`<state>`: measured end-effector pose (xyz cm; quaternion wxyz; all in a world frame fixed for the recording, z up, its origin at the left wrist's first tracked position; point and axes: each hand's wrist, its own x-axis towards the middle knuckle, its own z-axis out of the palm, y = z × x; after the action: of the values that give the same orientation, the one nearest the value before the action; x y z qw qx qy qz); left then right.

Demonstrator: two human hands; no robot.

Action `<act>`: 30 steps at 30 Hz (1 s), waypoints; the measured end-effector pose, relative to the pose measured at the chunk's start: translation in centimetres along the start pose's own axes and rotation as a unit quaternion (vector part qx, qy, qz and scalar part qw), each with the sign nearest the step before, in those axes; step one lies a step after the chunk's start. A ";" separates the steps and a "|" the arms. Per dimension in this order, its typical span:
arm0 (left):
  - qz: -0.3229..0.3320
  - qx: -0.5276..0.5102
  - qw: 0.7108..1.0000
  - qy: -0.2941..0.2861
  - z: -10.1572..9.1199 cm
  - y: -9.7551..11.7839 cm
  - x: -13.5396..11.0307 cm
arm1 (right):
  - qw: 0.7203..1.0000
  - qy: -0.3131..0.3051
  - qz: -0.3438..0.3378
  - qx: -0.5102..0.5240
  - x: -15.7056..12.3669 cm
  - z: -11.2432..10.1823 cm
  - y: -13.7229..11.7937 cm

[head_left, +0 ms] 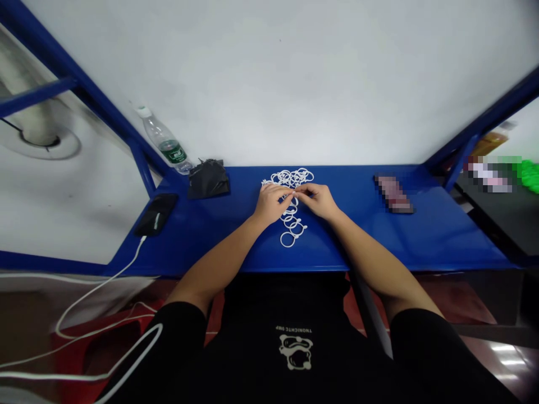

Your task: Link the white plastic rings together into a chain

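A small glossy white piece, apparently part of one of the thin white plastic-looking rings [287, 239], is pinched at the middle of the frame, where the thumb and forefinger tips of the left hand [269, 205] and right hand [322, 202] meet. Both grips are narrow; which hand bears the piece more cannot be told. For so slight a part, I'd judge a light fingertip pinch best, one hand steadying while the other adjusts, with the forearms low so the work doesn't wobble.

More rings lie tangled just above the fingers, and others overlap in a line below them, round and slender with small knobs; whether they are linked is unclear. Beneath spreads a smooth, shiny blue tabletop [261, 255]. Left of centre sits a crumpled black plastic bag [208, 180], beside a clear, green-labelled plastic bottle [170, 147]; farther left, a flat black phone [155, 215] joins a white cable [126, 269]. Right of centre lies a blurred, reddish oblong item [394, 194].
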<state>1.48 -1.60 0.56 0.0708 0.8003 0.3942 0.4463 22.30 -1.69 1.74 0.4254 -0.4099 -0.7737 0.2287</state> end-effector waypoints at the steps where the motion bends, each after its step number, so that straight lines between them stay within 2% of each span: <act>1: 0.003 -0.002 1.000 0.000 0.0 0.0 0.0 | 1.000 -0.001 0.001 -0.001 0.0 0.0 0.0; 11: 0.026 -0.017 0.999 -0.015 0.3 -0.4 0.1 | 0.999 -0.021 0.008 0.025 -0.1 0.1 0.2; 20: 0.028 -0.061 0.998 0.008 0.9 -1.0 -0.1 | 0.998 -0.016 0.025 0.058 -0.1 0.7 0.4; 26: 0.046 -0.058 0.997 -0.005 -0.2 -0.8 0.3 | 1.000 -0.015 0.008 0.018 0.2 -0.3 -0.8; 28: 0.030 -0.025 0.999 -0.010 -0.7 -1.2 0.5 | 1.000 -0.024 0.010 -0.002 0.3 -0.9 -0.7; 30: -0.020 0.025 0.999 -0.007 -0.9 -2.0 0.5 | 0.999 -0.040 0.017 -0.019 0.4 -1.6 -0.3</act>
<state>-0.23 -0.08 0.54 0.0622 0.7968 0.4205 0.4294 23.43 -1.54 2.99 0.3826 -0.4215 -0.7872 0.2372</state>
